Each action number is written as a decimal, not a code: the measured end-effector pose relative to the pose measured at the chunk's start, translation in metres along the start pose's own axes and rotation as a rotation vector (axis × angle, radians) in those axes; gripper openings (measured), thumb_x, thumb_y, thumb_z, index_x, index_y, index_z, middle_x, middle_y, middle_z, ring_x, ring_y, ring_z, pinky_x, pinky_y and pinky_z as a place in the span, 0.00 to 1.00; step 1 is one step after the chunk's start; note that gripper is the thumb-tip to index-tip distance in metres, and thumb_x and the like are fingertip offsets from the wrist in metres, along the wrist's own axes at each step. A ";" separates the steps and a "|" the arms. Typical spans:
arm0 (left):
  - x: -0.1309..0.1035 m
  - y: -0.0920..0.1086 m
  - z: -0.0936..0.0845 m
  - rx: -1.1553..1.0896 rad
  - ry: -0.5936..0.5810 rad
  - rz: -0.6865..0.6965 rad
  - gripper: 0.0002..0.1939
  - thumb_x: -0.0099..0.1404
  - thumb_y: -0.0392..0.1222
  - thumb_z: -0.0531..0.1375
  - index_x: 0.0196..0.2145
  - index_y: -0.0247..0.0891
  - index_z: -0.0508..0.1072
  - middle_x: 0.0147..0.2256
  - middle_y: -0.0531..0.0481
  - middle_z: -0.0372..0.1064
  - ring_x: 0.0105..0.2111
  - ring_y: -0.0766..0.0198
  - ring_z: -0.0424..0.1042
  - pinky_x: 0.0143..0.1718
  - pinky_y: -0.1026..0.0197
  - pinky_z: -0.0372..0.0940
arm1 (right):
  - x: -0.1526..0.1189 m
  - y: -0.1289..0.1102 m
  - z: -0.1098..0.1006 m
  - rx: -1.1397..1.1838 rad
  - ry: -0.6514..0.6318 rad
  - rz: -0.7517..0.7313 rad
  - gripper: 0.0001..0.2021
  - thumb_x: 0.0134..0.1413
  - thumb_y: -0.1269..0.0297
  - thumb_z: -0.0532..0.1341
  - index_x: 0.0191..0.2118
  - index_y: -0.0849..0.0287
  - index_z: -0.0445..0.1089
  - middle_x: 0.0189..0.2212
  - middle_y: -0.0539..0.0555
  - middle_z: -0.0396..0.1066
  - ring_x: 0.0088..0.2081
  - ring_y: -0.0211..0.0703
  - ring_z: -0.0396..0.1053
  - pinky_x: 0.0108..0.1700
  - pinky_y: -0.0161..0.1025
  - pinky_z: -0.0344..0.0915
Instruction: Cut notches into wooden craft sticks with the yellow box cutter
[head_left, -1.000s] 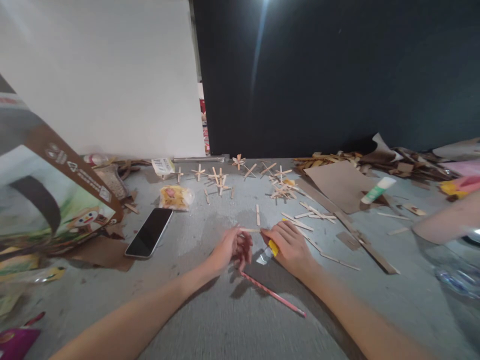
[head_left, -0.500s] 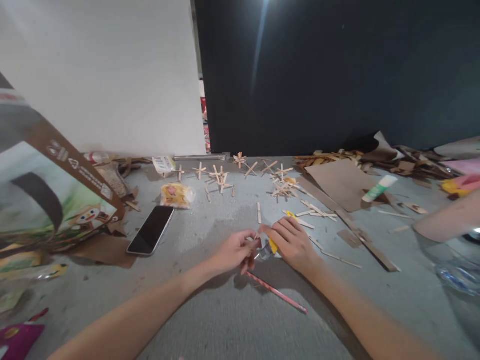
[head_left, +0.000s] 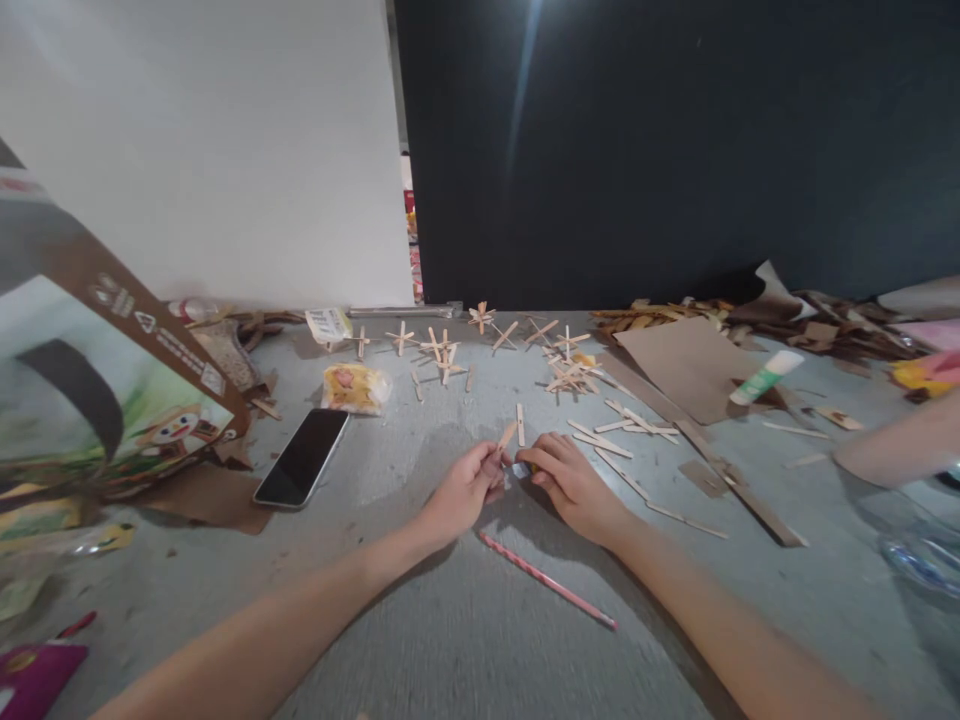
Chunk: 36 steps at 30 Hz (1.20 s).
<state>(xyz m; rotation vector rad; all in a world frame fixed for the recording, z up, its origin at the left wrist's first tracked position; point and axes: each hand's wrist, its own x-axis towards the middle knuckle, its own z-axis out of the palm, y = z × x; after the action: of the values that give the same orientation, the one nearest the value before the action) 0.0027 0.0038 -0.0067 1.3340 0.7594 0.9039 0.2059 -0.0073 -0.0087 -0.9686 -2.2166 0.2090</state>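
My left hand point(head_left: 466, 487) pinches a wooden craft stick point(head_left: 508, 436), which points up and away from me. Close beside it, my right hand point(head_left: 571, 488) is closed around a small yellow-handled tool point(head_left: 534, 468); most of it is hidden under the fingers, so its kind is unclear. Just beyond the hands a short craft stick point(head_left: 520, 425) lies on the grey table. A red-and-white striped pencil point(head_left: 547, 580) rests in front of them, touched by neither hand. Several loose craft sticks point(head_left: 600, 440) are scattered right of my right hand.
Small crossed-stick pieces point(head_left: 442, 350) stand at the back. On the left are a phone point(head_left: 302, 458), a yellow packet point(head_left: 356, 388) and a large printed bag point(head_left: 150, 370). A glue stick point(head_left: 766, 377), brown cardboard point(head_left: 671, 370) and another person's arm point(head_left: 900, 440) are at right.
My hands have drawn slightly apart. The left one now holds its stick tilted up in plain view, and the yellow tool has turned under my right fingers, showing less. The pencil lies fully exposed.
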 end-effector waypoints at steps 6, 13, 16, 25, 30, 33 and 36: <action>-0.002 0.001 -0.002 0.032 -0.063 0.004 0.30 0.66 0.71 0.57 0.36 0.38 0.65 0.23 0.60 0.57 0.20 0.70 0.59 0.25 0.63 0.53 | 0.000 0.002 0.000 0.060 0.033 0.044 0.21 0.77 0.53 0.42 0.46 0.54 0.70 0.35 0.57 0.69 0.39 0.51 0.67 0.43 0.48 0.64; -0.004 0.000 -0.003 0.019 -0.130 -0.045 0.27 0.68 0.68 0.58 0.36 0.38 0.68 0.20 0.59 0.61 0.18 0.69 0.61 0.23 0.63 0.52 | 0.000 0.002 0.000 0.082 0.035 0.027 0.21 0.77 0.52 0.42 0.45 0.54 0.69 0.36 0.57 0.71 0.39 0.51 0.67 0.44 0.48 0.62; -0.003 -0.001 -0.003 -0.004 -0.142 -0.046 0.27 0.68 0.67 0.58 0.36 0.37 0.68 0.20 0.58 0.61 0.17 0.70 0.61 0.23 0.63 0.53 | 0.000 0.002 0.000 0.085 0.049 0.019 0.21 0.77 0.52 0.42 0.44 0.54 0.69 0.35 0.56 0.70 0.38 0.51 0.66 0.43 0.47 0.62; -0.004 0.001 -0.003 -0.015 -0.138 -0.033 0.27 0.67 0.68 0.58 0.35 0.38 0.67 0.20 0.60 0.59 0.18 0.70 0.59 0.23 0.63 0.52 | 0.001 0.000 -0.001 0.078 0.043 0.030 0.21 0.77 0.52 0.42 0.44 0.54 0.68 0.34 0.56 0.69 0.38 0.50 0.66 0.42 0.46 0.61; -0.004 0.002 -0.003 -0.021 -0.146 -0.039 0.28 0.67 0.69 0.59 0.36 0.38 0.67 0.20 0.60 0.57 0.19 0.70 0.57 0.23 0.64 0.52 | 0.000 0.001 -0.001 0.075 0.042 0.038 0.22 0.76 0.50 0.41 0.44 0.54 0.68 0.34 0.56 0.69 0.37 0.51 0.66 0.41 0.47 0.61; -0.004 0.001 -0.004 -0.031 -0.150 -0.048 0.28 0.67 0.69 0.59 0.35 0.38 0.67 0.21 0.61 0.55 0.18 0.71 0.55 0.22 0.64 0.50 | 0.000 0.001 0.000 0.080 0.038 0.039 0.23 0.76 0.50 0.41 0.45 0.54 0.69 0.35 0.56 0.70 0.38 0.51 0.66 0.42 0.47 0.61; -0.003 -0.001 -0.004 -0.031 -0.164 -0.041 0.28 0.66 0.69 0.59 0.34 0.38 0.67 0.20 0.61 0.55 0.18 0.71 0.54 0.22 0.64 0.49 | 0.000 0.002 -0.001 0.090 0.027 0.039 0.23 0.76 0.50 0.41 0.46 0.54 0.69 0.36 0.57 0.70 0.39 0.51 0.66 0.43 0.47 0.62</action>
<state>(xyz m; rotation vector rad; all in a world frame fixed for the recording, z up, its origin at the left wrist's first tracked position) -0.0025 0.0031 -0.0085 1.3425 0.6409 0.7614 0.2075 -0.0065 -0.0088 -0.9603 -2.1466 0.3093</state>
